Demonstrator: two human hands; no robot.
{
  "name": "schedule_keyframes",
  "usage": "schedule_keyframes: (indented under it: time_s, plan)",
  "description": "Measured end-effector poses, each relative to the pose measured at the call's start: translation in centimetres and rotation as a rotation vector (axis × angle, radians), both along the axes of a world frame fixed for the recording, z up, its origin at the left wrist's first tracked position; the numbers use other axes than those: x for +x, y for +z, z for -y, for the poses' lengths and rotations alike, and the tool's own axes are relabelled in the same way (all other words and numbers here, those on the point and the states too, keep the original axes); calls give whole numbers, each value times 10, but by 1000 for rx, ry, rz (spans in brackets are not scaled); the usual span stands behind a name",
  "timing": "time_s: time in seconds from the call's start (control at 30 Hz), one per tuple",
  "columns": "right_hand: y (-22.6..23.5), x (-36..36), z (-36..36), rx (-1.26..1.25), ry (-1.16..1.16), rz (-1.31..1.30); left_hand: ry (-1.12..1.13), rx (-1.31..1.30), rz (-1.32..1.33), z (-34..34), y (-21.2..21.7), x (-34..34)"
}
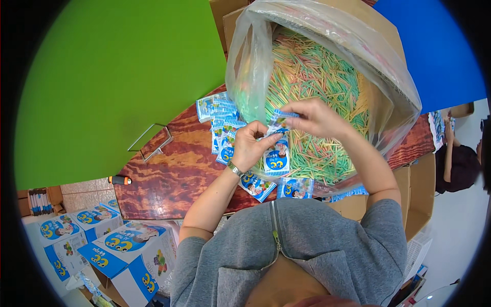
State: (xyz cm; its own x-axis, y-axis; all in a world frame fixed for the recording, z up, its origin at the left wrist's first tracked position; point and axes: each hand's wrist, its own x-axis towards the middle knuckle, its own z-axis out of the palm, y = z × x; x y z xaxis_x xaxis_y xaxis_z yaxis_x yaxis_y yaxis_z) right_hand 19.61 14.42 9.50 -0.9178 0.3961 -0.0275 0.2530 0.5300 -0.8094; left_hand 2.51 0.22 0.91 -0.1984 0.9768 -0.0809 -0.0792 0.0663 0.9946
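My left hand (249, 145) grips a small blue-and-white printed packet (276, 156) by its left side. My right hand (313, 117) pinches the packet's top edge from above. Both hands hover at the mouth of a big clear plastic bag (388, 87) filled with thin pastel sticks (312, 77) in green, yellow and pink. More of the same small packets (221, 118) lie in a heap on the dark wooden table (169, 179), left of my left hand, and two others (295, 188) lie near the table's front edge.
The bag sits in a cardboard box (383, 25). A metal wire handle (151, 139) and an orange-tipped tool (118, 180) lie on the table's left part. Blue-and-white cartons (123, 245) stand on the floor lower left. Another person (458, 158) sits at far right.
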Motion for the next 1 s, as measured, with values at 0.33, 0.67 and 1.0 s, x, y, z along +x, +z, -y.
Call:
schedule_keyframes:
  time_s: [0.33,0.67,1.0]
  plan:
    - [-41,-88,-159,693,-126,553,17,18,19,-5,6,5]
    - [-76,-99,-177,570,-350,515,78,48,-39,-2,-4,-4]
    - [-11,-24,-132,402,-203,244,104,155,117,-15,7,-2]
